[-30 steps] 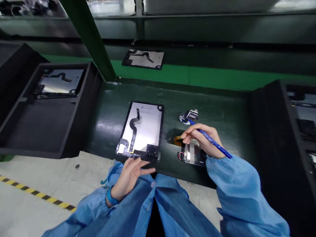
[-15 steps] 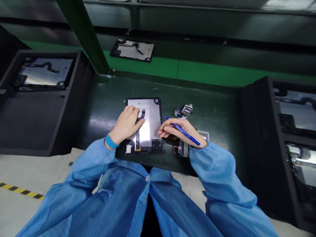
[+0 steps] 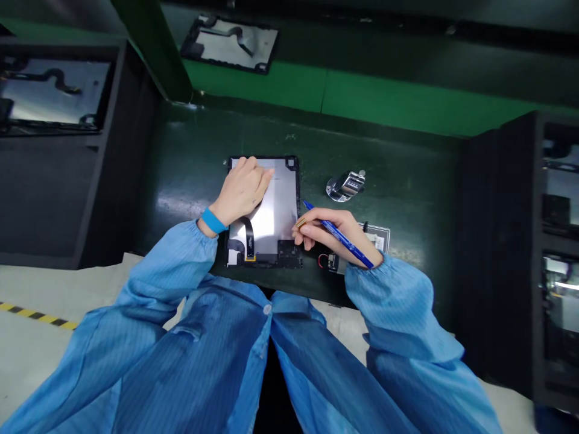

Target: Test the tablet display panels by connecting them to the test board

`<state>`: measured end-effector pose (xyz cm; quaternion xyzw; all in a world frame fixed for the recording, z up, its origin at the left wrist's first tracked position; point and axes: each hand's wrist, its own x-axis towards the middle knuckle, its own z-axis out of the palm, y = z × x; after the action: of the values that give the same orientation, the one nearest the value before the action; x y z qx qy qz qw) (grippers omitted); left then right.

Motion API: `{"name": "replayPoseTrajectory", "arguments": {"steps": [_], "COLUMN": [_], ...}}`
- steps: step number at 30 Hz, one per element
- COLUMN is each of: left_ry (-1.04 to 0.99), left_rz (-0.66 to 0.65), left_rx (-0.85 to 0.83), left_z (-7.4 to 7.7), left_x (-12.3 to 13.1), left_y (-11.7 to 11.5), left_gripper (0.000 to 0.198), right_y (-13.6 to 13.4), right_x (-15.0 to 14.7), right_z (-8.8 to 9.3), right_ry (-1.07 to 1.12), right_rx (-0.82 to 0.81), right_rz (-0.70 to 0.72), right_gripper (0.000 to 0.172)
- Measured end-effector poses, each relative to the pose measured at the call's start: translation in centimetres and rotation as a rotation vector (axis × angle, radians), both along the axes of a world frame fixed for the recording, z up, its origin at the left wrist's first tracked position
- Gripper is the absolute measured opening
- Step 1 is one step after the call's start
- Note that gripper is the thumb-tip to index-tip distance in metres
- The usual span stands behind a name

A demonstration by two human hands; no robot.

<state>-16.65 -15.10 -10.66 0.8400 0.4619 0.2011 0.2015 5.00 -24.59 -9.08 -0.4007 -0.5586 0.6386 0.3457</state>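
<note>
Left hand (image 3: 244,188) has moved up the tablet panel (image 3: 275,211): half a second ago it lay over the middle of the back face by the flex cable, now it sits flat on the far left corner of the panel, fingers spread and pressing down, not gripping anything. A second ago that hand was off the panel altogether, hovering at the near edge of the tabletop (image 3: 407,181).

The black flex cable (image 3: 246,235) that the palm partly covered is now exposed at the near left of the panel.

Right hand (image 3: 332,232) is closed around a blue pen (image 3: 339,235), held pencil-style. It has come in from the small circuit module (image 3: 362,247) and now rests against the panel's right edge, fingertips touching a small gold-coloured tab there. Can't tell whether the tab is pinched or just touched.

The panel lies face-down near the middle of the tabletop, closer to the near edge. It looks squared up to that edge, where a second ago it sat skewed.

My read: left hand is pinning the panel while the right works the connector at its right edge.

Metal hand tally counter (image 3: 346,185) sits untouched beyond the right hand. Black trays (image 3: 113,181) flank the tabletop left and right, with more panels in them. Another panel (image 3: 230,42) lies on the green belt at the far edge.
</note>
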Motion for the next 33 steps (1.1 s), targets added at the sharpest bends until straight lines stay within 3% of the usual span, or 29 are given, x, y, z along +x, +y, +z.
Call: {"name": "replayPoseTrajectory", "arguments": {"steps": [2, 6, 9, 11, 14, 19, 21, 29, 33], "left_ry": [-0.108, -0.415, -0.501, -0.556, -0.678, -0.656, -0.631, -0.583, -0.581], "left_rz": [-0.020, -0.115, -0.206, -0.239, -0.122, 0.141, 0.195, 0.242, 0.242], "left_rx": [-0.238, -0.879, -1.161, -1.246, -1.142, -0.530, -0.397, -0.278, -0.319], "left_z": [0.6, 3.0, 4.9, 5.7, 5.9, 4.6, 3.9, 2.9, 2.6], "left_x": [-0.2, -0.9, -0.8, -0.4, 0.2, 1.2, 1.5, 2.1, 2.0], "left_y": [0.3, -0.3, -2.2, -3.9, -6.5, -9.1, -9.5, -10.0, -10.1], "left_gripper": [0.076, 0.082, 0.072, 0.058, 0.039, 0.015, 0.010, 0.012, 0.011], "right_y": [-0.2, -0.5, -0.7, -0.8, -0.8, -0.8, -0.8, -0.8, -0.9], "right_x": [0.0, 0.2, 0.3, 0.3, 0.3, 0.2, 0.3, 0.3, 0.3], "right_z": [0.1, 0.2, 0.3, 0.3, 0.5, 0.8, 0.8, 0.5, 0.5], "right_ry": [-0.008, -0.029, -0.055, -0.070, -0.106, -0.211, -0.227, -0.236, -0.234], "right_rx": [0.013, 0.050, 0.070, 0.087, 0.134, 0.199, 0.213, 0.216, 0.208], "right_rz": [-0.002, 0.000, 0.013, 0.018, 0.014, -0.022, -0.020, -0.016, -0.013], "right_gripper": [0.026, 0.029, 0.030, 0.029, 0.031, 0.032, 0.030, 0.023, 0.022]}}
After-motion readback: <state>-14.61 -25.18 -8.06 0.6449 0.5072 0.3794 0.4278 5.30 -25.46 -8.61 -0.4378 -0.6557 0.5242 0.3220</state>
